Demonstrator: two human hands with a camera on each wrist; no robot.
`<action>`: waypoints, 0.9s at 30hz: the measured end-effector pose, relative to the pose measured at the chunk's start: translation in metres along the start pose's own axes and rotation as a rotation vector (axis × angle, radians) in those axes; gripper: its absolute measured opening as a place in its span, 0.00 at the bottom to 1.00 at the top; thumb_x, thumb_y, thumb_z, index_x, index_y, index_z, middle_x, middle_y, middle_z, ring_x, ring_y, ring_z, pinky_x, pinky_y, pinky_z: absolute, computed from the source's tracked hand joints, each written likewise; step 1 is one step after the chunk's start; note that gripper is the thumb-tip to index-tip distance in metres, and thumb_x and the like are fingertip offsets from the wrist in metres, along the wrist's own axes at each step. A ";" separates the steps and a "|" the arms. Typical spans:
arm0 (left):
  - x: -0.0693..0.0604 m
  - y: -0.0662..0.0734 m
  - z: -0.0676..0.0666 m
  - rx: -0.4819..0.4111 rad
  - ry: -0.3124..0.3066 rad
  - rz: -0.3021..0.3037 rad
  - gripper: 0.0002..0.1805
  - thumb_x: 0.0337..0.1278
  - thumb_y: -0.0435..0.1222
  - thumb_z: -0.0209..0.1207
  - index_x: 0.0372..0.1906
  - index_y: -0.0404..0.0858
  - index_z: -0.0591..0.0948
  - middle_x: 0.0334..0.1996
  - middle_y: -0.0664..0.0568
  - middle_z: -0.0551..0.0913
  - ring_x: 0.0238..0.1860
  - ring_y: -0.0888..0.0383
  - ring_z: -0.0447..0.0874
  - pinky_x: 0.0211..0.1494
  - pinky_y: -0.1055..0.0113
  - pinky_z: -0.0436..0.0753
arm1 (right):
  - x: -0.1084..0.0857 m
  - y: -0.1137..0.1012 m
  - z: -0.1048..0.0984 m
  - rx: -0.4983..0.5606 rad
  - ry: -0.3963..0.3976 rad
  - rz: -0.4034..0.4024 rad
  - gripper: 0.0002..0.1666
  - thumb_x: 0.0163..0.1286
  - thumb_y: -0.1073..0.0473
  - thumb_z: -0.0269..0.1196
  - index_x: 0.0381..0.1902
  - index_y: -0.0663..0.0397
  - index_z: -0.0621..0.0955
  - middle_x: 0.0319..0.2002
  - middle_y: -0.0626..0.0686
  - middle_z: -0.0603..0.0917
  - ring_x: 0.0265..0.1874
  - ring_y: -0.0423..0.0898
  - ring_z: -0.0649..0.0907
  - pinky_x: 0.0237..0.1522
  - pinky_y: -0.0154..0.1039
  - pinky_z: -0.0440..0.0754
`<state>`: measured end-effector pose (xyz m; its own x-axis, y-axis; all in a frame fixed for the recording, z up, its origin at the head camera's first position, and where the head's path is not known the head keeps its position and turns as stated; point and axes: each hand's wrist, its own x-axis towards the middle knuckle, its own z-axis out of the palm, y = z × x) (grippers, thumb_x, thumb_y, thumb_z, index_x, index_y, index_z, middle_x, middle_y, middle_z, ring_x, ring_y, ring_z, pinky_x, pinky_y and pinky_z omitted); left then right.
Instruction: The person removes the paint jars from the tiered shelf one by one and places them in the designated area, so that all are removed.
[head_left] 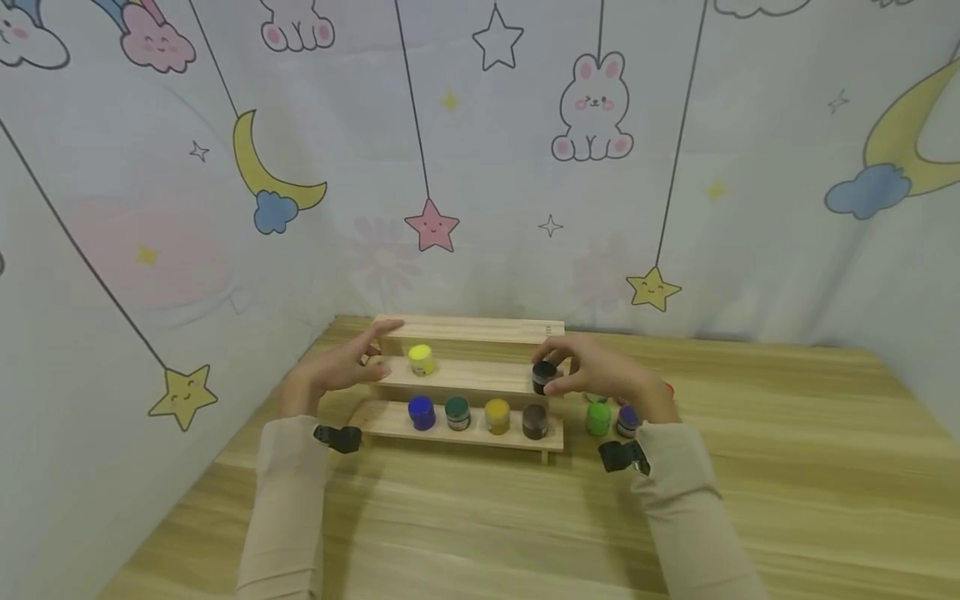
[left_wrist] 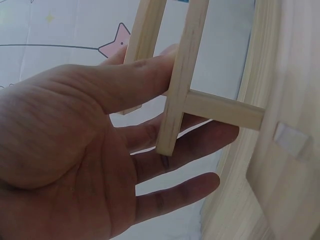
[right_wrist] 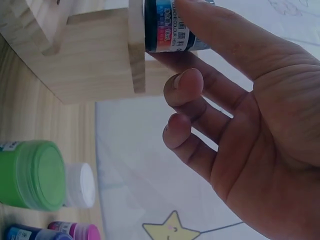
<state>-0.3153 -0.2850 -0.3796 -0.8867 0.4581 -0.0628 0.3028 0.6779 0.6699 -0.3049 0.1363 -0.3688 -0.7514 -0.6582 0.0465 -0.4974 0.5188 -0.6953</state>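
Observation:
My right hand (head_left: pixel 600 367) pinches a small black paint jar (head_left: pixel 544 377) between thumb and fingers at the right end of the middle step of a wooden tiered rack (head_left: pixel 480 377). In the right wrist view the jar's printed label (right_wrist: pixel 172 27) shows, and its base is at the board. My left hand (head_left: pixel 341 367) touches the rack's left end, its fingers fairly straight and spread around the boards. A yellow jar (head_left: pixel 422 360) stands on the middle step. Blue (head_left: pixel 422 412), dark green (head_left: pixel 457 413), ochre (head_left: pixel 497 416) and dark brown (head_left: pixel 535 422) jars line the lowest step.
Right of the rack, more jars stand on the wooden table (head_left: pixel 465 525), among them a green jar (head_left: pixel 598 418) and a purple jar (head_left: pixel 628 422); some are partly hidden by my right hand. A patterned curtain (head_left: pixel 495 167) hangs behind.

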 end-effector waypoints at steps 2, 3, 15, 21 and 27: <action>0.001 -0.001 0.001 -0.001 -0.002 0.009 0.41 0.74 0.38 0.56 0.81 0.49 0.46 0.76 0.39 0.47 0.60 0.39 0.67 0.51 0.52 0.76 | -0.004 0.003 -0.002 0.009 0.003 0.011 0.27 0.66 0.57 0.70 0.61 0.55 0.78 0.55 0.56 0.82 0.57 0.56 0.79 0.53 0.51 0.79; 0.001 -0.001 0.001 0.003 -0.002 0.010 0.41 0.74 0.38 0.56 0.81 0.49 0.46 0.76 0.38 0.47 0.60 0.39 0.67 0.52 0.51 0.76 | -0.006 0.004 -0.004 0.005 0.005 0.017 0.27 0.67 0.57 0.70 0.61 0.55 0.77 0.55 0.56 0.81 0.57 0.56 0.79 0.53 0.50 0.79; 0.001 -0.002 0.002 0.003 -0.003 0.012 0.41 0.74 0.38 0.55 0.80 0.48 0.46 0.75 0.36 0.48 0.61 0.38 0.67 0.52 0.50 0.76 | -0.031 0.022 -0.026 -0.010 0.027 0.067 0.26 0.67 0.58 0.70 0.60 0.55 0.77 0.51 0.54 0.83 0.45 0.51 0.82 0.39 0.42 0.80; 0.000 0.000 0.001 -0.011 -0.002 0.022 0.41 0.74 0.37 0.56 0.80 0.47 0.46 0.75 0.36 0.48 0.60 0.38 0.67 0.51 0.51 0.76 | -0.049 0.034 -0.038 0.073 0.002 0.123 0.26 0.68 0.59 0.68 0.60 0.57 0.74 0.55 0.62 0.80 0.40 0.56 0.83 0.35 0.47 0.81; 0.000 0.000 0.001 -0.008 0.002 0.027 0.41 0.73 0.36 0.56 0.80 0.47 0.46 0.75 0.36 0.47 0.60 0.38 0.67 0.51 0.51 0.76 | -0.066 0.048 -0.047 0.069 0.029 0.126 0.27 0.66 0.59 0.69 0.60 0.59 0.75 0.57 0.63 0.80 0.43 0.51 0.83 0.45 0.46 0.79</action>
<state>-0.3155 -0.2847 -0.3802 -0.8787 0.4754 -0.0430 0.3242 0.6604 0.6774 -0.2995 0.2295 -0.3715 -0.8184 -0.5742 -0.0242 -0.3685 0.5566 -0.7446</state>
